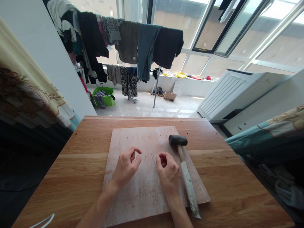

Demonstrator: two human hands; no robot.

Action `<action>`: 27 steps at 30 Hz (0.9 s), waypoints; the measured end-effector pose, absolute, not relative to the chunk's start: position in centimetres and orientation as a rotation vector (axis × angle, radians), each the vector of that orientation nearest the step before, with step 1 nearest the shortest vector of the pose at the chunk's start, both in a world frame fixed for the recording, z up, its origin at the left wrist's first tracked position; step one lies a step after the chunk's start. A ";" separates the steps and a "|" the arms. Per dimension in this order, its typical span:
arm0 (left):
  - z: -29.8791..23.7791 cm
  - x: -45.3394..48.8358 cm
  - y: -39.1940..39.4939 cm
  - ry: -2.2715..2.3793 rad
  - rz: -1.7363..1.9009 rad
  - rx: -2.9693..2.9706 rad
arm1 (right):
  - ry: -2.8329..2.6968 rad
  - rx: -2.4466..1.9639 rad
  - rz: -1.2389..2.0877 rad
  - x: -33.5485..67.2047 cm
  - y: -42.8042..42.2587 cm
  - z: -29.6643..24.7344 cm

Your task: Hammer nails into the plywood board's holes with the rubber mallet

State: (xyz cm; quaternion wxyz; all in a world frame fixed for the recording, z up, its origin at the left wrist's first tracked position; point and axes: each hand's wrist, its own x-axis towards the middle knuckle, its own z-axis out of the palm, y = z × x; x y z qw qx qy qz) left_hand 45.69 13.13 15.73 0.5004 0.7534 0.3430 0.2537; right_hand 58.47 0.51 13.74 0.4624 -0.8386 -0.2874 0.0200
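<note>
A pale wooden board (pixel 142 190) lies on the table, with a row of small dark dots, nail heads or holes, along its far part. Two thin nails (pixel 145 157) stick up near the board's middle, between my hands. Just left of them, my left hand (pixel 127 164) hovers over the board, thumb and forefinger curved and apart, holding nothing visible. To the nails' right, my right hand (pixel 167 167) has its thumb and fingertips drawn together; whatever may be between them is too small to make out. A black-headed hammer (pixel 187 177) with a worn, whitish-wrapped handle rests along the board's right side, untouched.
The brown wooden table (pixel 73 177) extends around the board. Beyond it stand a drying rack hung with clothes (pixel 128 41) and a green basket (pixel 108 100). A white washing machine (pixel 228 91) is at the right. A white cable (pixel 44 221) shows at the near left corner.
</note>
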 end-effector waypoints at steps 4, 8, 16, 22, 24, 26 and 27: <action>15.2 45.8 12.5 0.812 0.592 2.183 | -0.711 -2.052 0.052 58.5 0.6 13.8; 14.8 45.8 12.4 0.756 0.529 2.335 | -0.708 -2.045 0.054 58.4 0.4 13.9; 14.4 46.0 12.3 0.756 0.479 2.451 | -0.721 -2.017 0.064 58.5 0.2 13.9; 14.5 46.2 12.2 0.734 0.495 2.456 | -0.740 -2.006 0.067 58.6 0.1 13.7; 14.5 46.2 12.2 0.737 0.503 2.446 | -0.741 -2.003 0.071 58.6 0.1 13.7; 14.5 46.2 12.2 0.734 0.513 2.431 | -0.740 -2.001 0.075 58.6 0.1 13.7; 14.5 46.3 12.3 0.730 0.521 2.421 | -0.741 -2.000 0.077 58.7 0.0 13.7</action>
